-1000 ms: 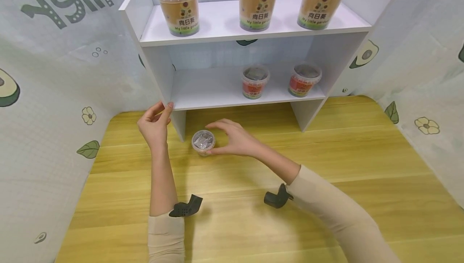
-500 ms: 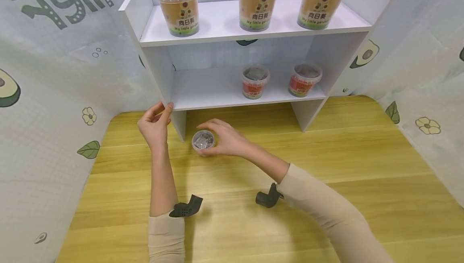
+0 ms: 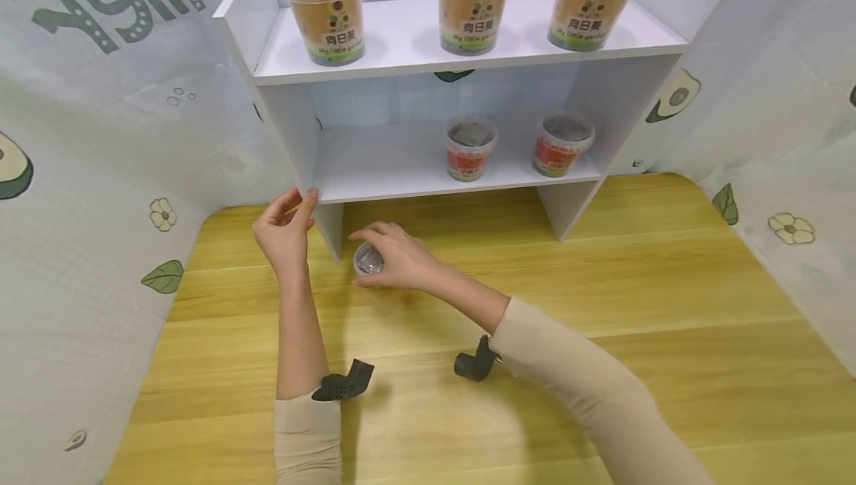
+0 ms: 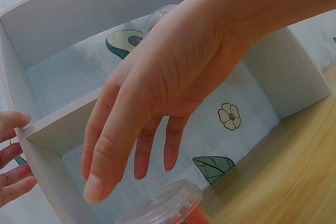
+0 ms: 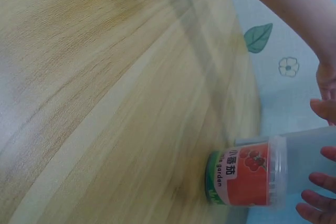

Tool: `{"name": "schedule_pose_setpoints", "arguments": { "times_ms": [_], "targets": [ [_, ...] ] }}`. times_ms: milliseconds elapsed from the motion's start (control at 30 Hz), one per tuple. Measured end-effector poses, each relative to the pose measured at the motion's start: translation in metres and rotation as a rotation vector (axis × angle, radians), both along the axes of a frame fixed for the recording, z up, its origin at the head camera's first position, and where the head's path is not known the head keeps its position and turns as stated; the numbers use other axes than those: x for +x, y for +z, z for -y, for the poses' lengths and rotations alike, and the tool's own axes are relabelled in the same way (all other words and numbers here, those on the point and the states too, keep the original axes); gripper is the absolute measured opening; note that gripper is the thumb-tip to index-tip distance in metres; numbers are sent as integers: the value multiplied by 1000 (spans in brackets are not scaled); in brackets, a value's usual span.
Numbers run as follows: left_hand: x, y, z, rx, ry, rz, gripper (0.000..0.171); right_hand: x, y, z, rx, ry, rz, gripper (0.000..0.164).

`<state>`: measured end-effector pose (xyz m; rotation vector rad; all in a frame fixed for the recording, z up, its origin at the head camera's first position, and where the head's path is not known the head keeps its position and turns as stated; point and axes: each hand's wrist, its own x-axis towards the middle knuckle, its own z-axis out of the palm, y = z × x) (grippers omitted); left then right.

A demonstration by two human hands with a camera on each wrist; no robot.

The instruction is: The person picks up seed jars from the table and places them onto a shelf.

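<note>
A small plastic tub (image 5: 244, 174) with a red tomato label and clear lid stands upright on the wooden table, by the foot of the white shelf (image 3: 394, 195). In the head view its silvery top (image 3: 366, 259) is partly covered by my right hand (image 3: 394, 258). That hand reaches over the tub from the right, thumb and fingers spread to either side of the lid. In the right wrist view, its fingers (image 5: 320, 182) lie beyond the lid with a gap. My left hand (image 3: 284, 229) pinches the shelf's left front edge between thumb and fingers.
Two red-labelled tubs, one central (image 3: 468, 162) and one farther right (image 3: 558, 158), stand on the middle shelf. Several larger orange-labelled tubs (image 3: 471, 17) line the upper shelf. The shelf's right leg (image 3: 565, 210) stands on the table (image 3: 669, 284); printed cloth (image 3: 100, 247) hangs around it.
My right hand has moved left over the small tub, covering more of its top. The left hand stays at the shelf edge, and the tub has not visibly moved.
</note>
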<state>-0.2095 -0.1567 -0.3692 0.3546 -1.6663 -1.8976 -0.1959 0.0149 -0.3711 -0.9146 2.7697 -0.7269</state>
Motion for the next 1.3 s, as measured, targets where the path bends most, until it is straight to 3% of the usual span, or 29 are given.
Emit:
{"name": "schedule_pose_setpoints", "arguments": {
  "times_ms": [667,1300],
  "targets": [
    [1,0,2,2,8,5,34,-9,-19,7,95,22,-28,69],
    [1,1,1,13,0,22,37,-7,-29,6,55,-13,29,67]
  ]
}}
